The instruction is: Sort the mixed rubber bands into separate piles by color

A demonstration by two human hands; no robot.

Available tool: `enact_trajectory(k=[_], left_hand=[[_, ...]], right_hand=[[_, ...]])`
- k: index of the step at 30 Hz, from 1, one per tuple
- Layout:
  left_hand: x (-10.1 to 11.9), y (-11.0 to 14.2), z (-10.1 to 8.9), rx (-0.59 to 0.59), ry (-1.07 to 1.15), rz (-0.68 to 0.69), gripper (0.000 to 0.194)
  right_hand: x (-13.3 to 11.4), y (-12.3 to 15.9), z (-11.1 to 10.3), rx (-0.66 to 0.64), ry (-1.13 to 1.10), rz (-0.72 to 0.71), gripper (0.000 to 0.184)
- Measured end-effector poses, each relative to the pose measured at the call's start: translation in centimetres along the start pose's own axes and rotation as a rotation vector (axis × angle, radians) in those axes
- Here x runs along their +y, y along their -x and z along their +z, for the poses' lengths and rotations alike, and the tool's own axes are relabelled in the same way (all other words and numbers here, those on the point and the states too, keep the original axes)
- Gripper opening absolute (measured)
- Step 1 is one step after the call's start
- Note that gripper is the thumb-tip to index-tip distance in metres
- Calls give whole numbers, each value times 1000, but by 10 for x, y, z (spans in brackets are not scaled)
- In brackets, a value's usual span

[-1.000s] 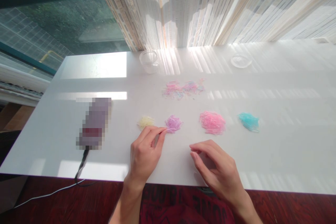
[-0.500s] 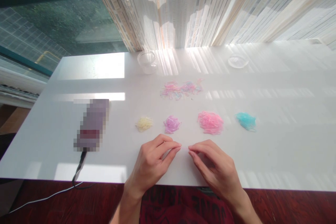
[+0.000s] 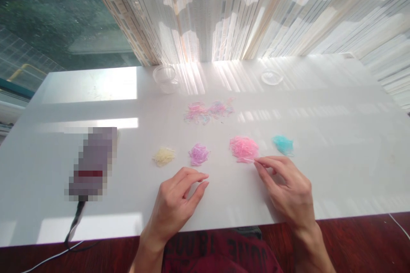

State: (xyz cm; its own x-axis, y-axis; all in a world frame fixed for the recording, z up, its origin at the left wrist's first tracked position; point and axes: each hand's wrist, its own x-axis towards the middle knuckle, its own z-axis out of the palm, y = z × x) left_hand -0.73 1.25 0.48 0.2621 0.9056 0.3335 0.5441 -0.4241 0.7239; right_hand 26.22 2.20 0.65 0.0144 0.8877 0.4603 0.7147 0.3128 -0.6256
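Observation:
My right hand (image 3: 283,181) pinches a thin light-pink strand (image 3: 248,160) between thumb and forefinger, at the near edge of the pink pile (image 3: 244,147). To its left, my left hand (image 3: 179,194) hovers low over the table, with a gap between thumb and forefinger and nothing visible in it. A purple pile (image 3: 199,154) of similar strands lies just beyond the left fingertips. Further left is a pale yellow pile (image 3: 164,157), and right of the pink one sits a turquoise pile (image 3: 283,144). Behind them spreads a loose heap of mixed-colour strands (image 3: 208,112).
A clear round tub (image 3: 165,80) stands at the back of the white table (image 3: 336,145), with a clear lid (image 3: 272,77) lying further right. On the left lies a blurred-out device (image 3: 92,162) with a black cable (image 3: 74,226). A striped curtain (image 3: 198,13) hangs behind.
My hands have parted. The right one moved right and forward to the pink pile with a light-pink strand; the left thumb and forefinger opened. The view has shifted to the right.

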Motion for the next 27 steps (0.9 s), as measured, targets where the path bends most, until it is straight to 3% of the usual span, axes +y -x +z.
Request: enact_trajectory(k=[27], left_hand=[[2,-1,0,-17,-26,-10,11]], right_hand=[[8,0,6,-29,12,71,8]])
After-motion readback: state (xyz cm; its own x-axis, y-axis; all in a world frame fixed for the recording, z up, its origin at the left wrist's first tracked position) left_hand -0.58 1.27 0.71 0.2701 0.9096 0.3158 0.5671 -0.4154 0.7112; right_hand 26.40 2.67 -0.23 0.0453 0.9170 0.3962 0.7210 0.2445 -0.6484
